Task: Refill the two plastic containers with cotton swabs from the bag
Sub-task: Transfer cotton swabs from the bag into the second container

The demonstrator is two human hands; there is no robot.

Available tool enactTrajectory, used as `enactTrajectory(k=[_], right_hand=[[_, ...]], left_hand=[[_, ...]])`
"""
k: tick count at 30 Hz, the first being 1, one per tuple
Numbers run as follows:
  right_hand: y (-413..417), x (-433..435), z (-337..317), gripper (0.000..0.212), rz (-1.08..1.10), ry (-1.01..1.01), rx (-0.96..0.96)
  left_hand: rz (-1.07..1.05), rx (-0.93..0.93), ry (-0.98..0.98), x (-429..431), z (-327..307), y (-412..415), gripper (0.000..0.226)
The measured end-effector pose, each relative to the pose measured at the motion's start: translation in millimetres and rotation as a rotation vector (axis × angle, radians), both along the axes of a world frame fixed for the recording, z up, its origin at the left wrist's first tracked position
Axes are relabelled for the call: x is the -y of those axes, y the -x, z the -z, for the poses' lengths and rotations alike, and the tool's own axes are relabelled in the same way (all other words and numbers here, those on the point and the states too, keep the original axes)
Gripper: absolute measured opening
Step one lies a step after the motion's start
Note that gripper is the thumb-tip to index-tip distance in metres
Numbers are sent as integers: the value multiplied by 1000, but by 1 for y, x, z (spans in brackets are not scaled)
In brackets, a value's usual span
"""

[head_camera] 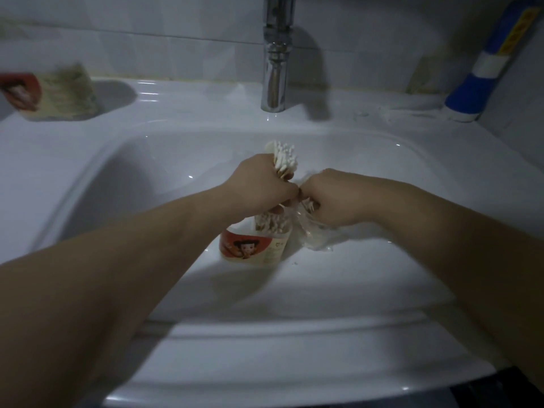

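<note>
Over the sink basin, my left hand [262,181] is closed around a bundle of cotton swabs [284,159] whose white tips stick up past my fingers. Below it stands a clear plastic container [256,244] with a red cartoon label, partly filled with swabs. My right hand [332,198] touches the left one and grips the crumpled clear bag [312,234], which hangs beside the container. A second labelled container [56,94], full of swabs, lies blurred on the sink ledge at the far left.
The white sink [117,178] fills the view, with a chrome tap [275,69] at the back centre. A blue and white bottle [482,72] leans in the back right corner. A dark edge shows at bottom right.
</note>
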State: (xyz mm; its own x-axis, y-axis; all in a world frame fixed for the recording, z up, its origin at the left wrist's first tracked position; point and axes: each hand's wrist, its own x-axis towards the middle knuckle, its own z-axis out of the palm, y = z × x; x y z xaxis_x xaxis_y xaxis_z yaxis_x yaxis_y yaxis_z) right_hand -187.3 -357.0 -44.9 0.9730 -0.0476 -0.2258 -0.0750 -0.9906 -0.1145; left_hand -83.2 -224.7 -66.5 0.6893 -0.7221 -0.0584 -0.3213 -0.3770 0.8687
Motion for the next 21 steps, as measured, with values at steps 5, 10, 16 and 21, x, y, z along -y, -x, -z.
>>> enactTrajectory(k=[5,10,16,21], right_hand=[[2,1,-8,20,23,33,-26],[5,10,-14,18,118,-204,53],[9,29,-18,9,299,-573,217],[10,31,-27,16,340,-831,382]], left_hand=[[-5,188,-153,-2,-4,4,16],[-4,154,-178,-2,-5,5,11],[-7,128,-188,-3,-7,7,6],[-84,207,-13,-1,-12,9,33]])
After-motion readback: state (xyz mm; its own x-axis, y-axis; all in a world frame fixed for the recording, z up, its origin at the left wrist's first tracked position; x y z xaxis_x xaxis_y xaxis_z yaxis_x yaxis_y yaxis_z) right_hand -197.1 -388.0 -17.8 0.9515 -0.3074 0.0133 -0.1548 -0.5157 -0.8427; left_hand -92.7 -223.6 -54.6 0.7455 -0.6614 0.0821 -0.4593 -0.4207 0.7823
